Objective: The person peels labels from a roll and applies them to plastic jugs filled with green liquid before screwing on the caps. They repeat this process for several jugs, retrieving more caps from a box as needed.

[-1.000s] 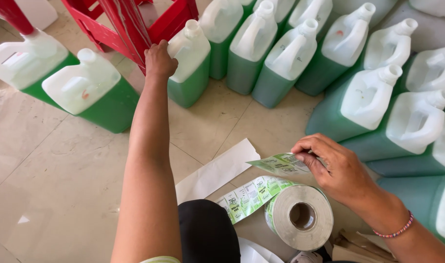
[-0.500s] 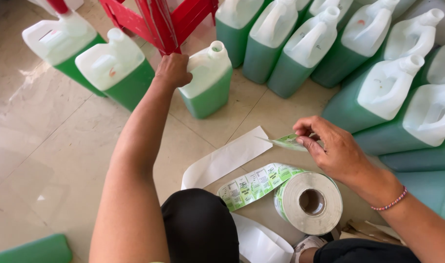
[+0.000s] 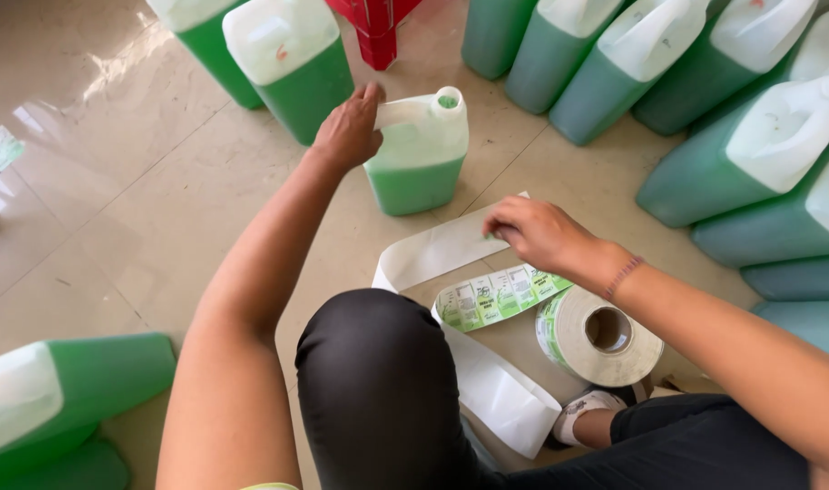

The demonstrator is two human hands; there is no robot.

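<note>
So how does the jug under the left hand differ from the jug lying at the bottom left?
The held jug stands upright on the floor; the bottom-left jug lies on its side. The left hand grips the held jug's handle, while nothing touches the bottom-left jug. The held jug stands alone in front of the person; the bottom-left jug rests on another green one. Both are white plastic jugs of green liquid.

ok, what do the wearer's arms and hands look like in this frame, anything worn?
Both arms are bare to the frame edge, no sleeves in view. The left hand wears no glove, ring or band that shows. The right hand is also ungloved; its wrist carries a thin beaded bracelet, pinkish-purple. No watch in view.
</note>
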